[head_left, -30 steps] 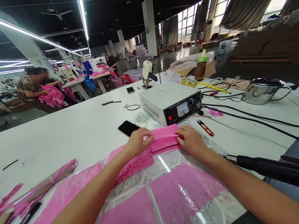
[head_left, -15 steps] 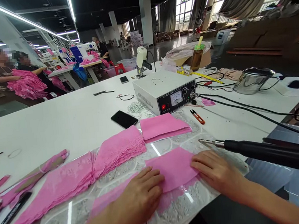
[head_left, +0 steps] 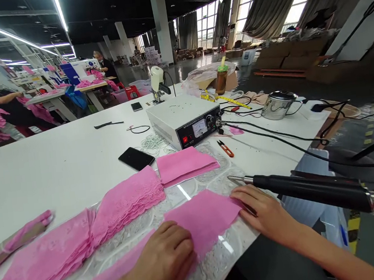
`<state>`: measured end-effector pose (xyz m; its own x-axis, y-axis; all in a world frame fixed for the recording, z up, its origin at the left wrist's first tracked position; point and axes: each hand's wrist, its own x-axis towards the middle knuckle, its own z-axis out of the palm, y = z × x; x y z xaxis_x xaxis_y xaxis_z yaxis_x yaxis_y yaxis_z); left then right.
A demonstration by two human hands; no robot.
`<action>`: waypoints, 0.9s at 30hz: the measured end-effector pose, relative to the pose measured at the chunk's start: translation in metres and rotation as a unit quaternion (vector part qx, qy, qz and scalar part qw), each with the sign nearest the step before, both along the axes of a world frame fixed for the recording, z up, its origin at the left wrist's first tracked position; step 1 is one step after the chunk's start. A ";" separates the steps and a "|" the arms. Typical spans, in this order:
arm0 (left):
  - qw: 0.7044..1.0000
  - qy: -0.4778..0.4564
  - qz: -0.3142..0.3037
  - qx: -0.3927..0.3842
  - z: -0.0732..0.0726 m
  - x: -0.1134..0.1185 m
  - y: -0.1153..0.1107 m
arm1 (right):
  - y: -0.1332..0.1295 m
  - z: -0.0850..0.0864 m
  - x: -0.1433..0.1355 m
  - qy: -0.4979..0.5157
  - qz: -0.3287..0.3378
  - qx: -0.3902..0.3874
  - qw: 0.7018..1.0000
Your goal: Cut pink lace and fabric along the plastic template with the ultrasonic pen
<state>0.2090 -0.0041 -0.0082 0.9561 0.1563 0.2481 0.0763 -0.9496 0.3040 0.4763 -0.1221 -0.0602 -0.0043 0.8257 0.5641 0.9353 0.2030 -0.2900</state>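
A thin pink fabric piece lies on the clear mat in front of me. My left hand presses its left end with bent, closed fingers; the thumb is hidden. At the right corner, my right hand pinches the edge between thumb and fingers. Another pink strip runs out left from beneath my left hand. Just above my right hand lies a black pen-shaped tool with a pointed metal tip, not held. Beyond are a stack of plain pink panels and a scallop-edged pink stack.
A white control box with a dial stands behind the stacks, its cables running right. Nearby lie a black phone and orange thread snips. A glass pot stands at right. Co-workers sit at sewing machines far left.
My view has turned right. The upper fabric piece now covers more of the pink layer under it. My left fingers are more bent, and my right hand pinches the corner.
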 end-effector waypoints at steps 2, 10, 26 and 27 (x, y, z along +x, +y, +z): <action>0.999 0.006 0.021 -0.046 0.001 0.018 0.004 | -0.002 -0.002 0.001 0.017 -0.012 0.005 1.000; 0.980 0.045 0.084 -0.176 -0.013 0.115 0.002 | -0.005 -0.005 0.000 0.058 -0.032 0.043 0.997; 0.927 0.067 0.151 -0.336 -0.017 0.135 0.003 | 0.003 -0.009 -0.003 0.097 -0.028 0.086 0.991; 0.924 0.069 0.151 -0.344 -0.017 0.135 0.004 | 0.003 -0.009 -0.003 0.097 -0.028 0.088 0.991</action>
